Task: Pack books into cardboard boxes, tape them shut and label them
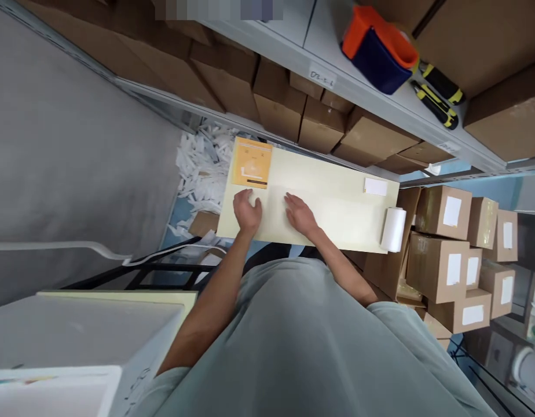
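Observation:
My left hand (247, 214) hovers over or rests on the left part of a pale cream table (328, 202); which of the two, I cannot tell. Its fingers are slightly curled, with the thumb apart, and they hold nothing. Just beyond its fingertips lies a flat orange-yellow packet (252, 159) with printing on it. Nearer the table's middle, my right hand (301, 214) has its fingers stretched toward the left hand and grips nothing. A gap of bare tabletop separates the two hands.
A white roll (393, 230) and a small white label stack (376, 186) lie at the table's right end. Above runs a shelf with an orange-and-blue holder (380, 49) and utility knives (436, 104). Labelled cartons (436, 263) stand right; paper scraps (202, 168) lie left.

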`<move>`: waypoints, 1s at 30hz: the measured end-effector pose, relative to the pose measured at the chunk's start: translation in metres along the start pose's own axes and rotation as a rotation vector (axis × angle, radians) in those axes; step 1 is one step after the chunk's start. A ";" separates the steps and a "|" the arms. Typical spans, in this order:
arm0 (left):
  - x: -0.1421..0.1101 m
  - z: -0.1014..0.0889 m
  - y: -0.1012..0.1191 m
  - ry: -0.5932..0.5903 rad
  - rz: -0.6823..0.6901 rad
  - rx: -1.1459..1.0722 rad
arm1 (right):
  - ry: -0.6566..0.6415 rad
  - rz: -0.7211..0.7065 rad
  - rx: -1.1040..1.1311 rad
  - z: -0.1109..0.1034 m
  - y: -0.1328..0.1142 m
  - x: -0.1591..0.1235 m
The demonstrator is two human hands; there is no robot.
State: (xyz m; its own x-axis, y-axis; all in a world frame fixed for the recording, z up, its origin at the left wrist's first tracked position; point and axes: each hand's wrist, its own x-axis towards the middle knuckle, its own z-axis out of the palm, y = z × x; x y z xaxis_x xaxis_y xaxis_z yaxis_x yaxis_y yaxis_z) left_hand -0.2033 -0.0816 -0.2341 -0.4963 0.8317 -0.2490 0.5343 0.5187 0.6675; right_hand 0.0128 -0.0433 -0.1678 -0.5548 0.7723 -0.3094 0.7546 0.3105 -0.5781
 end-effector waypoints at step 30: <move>-0.042 -0.022 0.006 -0.507 -0.075 -0.330 | 0.443 0.463 0.642 0.023 0.018 -0.051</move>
State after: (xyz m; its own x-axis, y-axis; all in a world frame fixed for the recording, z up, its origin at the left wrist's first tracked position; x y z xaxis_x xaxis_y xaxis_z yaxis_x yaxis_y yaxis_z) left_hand -0.1947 -0.1181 -0.2041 -0.0932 0.8283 -0.5525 0.2299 0.5578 0.7975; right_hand 0.0472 -0.0900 -0.1794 0.0415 0.9267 -0.3736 0.4546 -0.3505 -0.8188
